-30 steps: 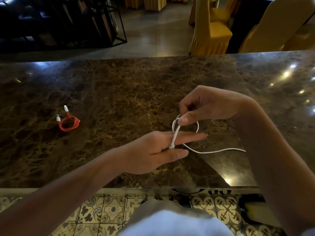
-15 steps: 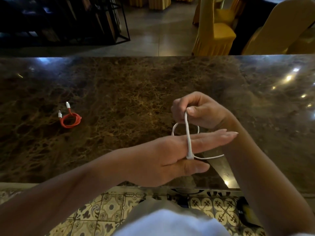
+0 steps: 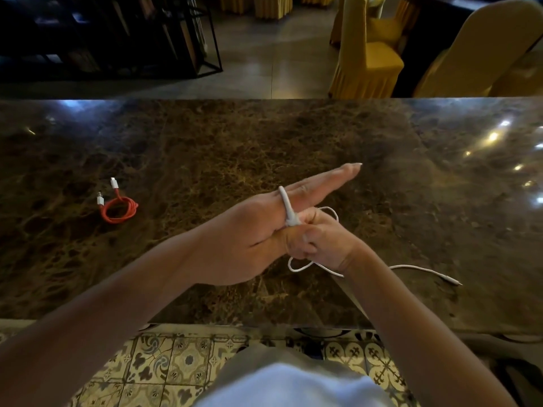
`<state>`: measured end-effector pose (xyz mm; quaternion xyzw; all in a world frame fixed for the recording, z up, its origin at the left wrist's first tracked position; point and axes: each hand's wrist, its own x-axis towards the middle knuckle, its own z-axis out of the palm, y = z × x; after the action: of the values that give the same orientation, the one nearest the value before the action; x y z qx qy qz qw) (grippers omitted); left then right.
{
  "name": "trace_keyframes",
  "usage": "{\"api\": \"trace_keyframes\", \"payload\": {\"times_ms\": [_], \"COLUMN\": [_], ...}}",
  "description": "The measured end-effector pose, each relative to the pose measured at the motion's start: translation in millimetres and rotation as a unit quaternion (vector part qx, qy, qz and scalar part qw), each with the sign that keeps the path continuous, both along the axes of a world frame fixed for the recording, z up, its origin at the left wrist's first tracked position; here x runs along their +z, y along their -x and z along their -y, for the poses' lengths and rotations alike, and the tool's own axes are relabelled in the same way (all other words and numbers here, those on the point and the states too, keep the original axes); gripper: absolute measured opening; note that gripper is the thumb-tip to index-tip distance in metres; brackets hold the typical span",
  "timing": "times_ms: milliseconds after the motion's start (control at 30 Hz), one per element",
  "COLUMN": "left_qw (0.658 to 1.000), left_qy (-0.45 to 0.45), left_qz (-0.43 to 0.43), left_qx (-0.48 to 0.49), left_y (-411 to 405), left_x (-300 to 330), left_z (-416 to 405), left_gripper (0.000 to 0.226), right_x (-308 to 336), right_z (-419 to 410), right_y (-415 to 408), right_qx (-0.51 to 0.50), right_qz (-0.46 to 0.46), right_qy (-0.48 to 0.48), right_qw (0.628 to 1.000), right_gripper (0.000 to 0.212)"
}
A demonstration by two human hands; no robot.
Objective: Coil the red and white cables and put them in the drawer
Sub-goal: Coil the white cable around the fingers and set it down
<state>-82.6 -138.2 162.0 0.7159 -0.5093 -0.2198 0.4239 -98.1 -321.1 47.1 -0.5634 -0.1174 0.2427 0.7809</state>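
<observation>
On the bench (image 3: 205,136), the red cable (image 3: 119,208) is seen already coiled at the left, while the white cable (image 3: 289,214) is only partly wound over the flat left hand (image 3: 258,227) by the pinching right hand (image 3: 316,237), its tail loose; no drawer is visible.

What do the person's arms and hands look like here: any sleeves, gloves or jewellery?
Both forearms are bare up to the frame edge, with no sleeves showing. The left hand and right hand wear no gloves, and no rings, watch or bracelets are visible.
</observation>
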Motion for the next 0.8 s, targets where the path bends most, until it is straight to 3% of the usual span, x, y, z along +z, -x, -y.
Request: {"api": "trace_keyframes", "payload": {"times_ms": [67, 133, 267, 467, 800], "left_qw": [1.0, 1.0, 0.994, 0.986, 0.962], "left_qy": [0.012, 0.004, -0.065, -0.139, -0.22], "left_qz": [-0.023, -0.014, 0.051, 0.077, 0.16], "left_qx": [0.008, 0.026, 0.067, 0.048, -0.001], "left_y": [-2.6, -10.7, -34.1, -48.4, -60.6], "left_x": [-1.9, -7.2, -29.5, -50.6, -74.2], "left_z": [-2.6, -5.2, -12.2, -17.8, -18.2], "left_gripper": [0.062, 0.063, 0.064, 0.066, 0.063], "right_x": [-4.4, -5.5, 7.8, 26.5, 61.5], "right_z": [-7.8, -12.9, -2.2, 10.6, 2.2], "right_y": [7.6, 11.9, 18.7, 23.9, 34.4], "right_qx": [0.014, 0.003, -0.067, -0.104, -0.052], "right_qz": [0.037, 0.053, 0.066, 0.165, 0.243], "right_qy": [-0.015, -0.009, 0.107, 0.34, 0.517], "right_qw": [0.999, 0.999, 0.99, 0.92, 0.819], "right_gripper": [0.055, 0.04, 0.031, 0.026, 0.024]}}
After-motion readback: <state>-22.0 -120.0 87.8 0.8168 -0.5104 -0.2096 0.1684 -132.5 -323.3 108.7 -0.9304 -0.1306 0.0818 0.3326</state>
